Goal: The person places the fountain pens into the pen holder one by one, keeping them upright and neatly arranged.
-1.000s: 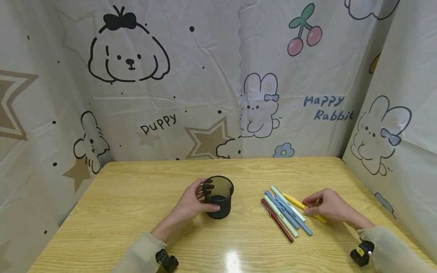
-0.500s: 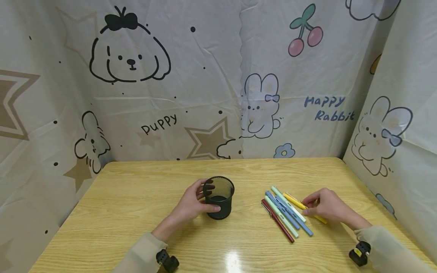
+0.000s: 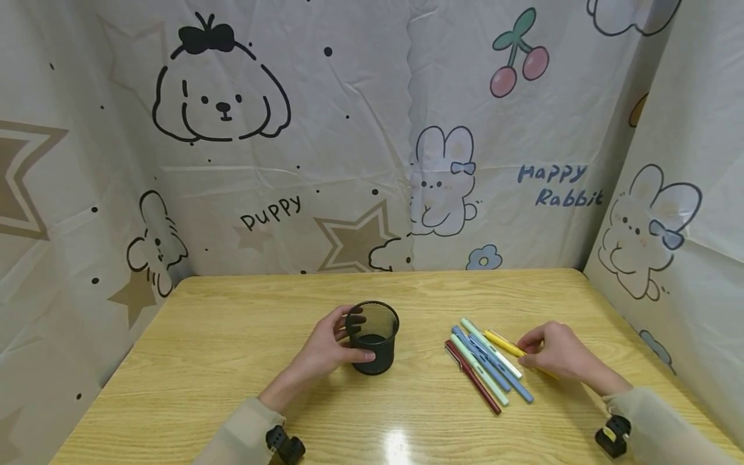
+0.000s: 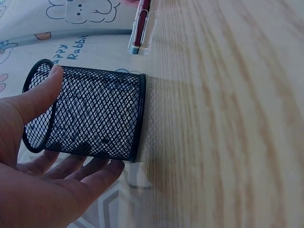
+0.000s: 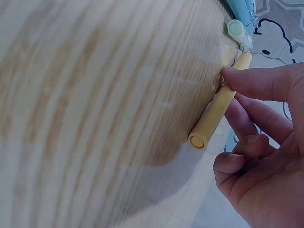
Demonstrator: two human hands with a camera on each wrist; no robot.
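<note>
A black mesh pen holder (image 3: pixel 385 354) stands upright on the table with nothing inside it. My left hand (image 3: pixel 324 345) grips its side, the thumb in front and the fingers behind; the left wrist view shows the mesh wall (image 4: pixel 95 111) between them. At the right, my right hand (image 3: pixel 560 352) pinches a yellow pen (image 3: pixel 501 342) between thumb and fingertips. In the right wrist view the yellow pen's round end (image 5: pixel 197 140) points away from the hand, close to the tabletop. In the head view that end is mostly hidden by the hand.
Beside the yellow pen lie several others: a dark red pen (image 3: pixel 473 379), a light green pen (image 3: pixel 480 371), a blue pen (image 3: pixel 522 391) and a pale green and white pen (image 3: pixel 494 352). Patterned cloth (image 3: pixel 349 129) hangs behind the wooden table (image 3: pixel 244 323).
The yellow pen has shifted slightly under my right hand, and its near end is now mostly covered. My left hand and the pen holder have stayed in place.
</note>
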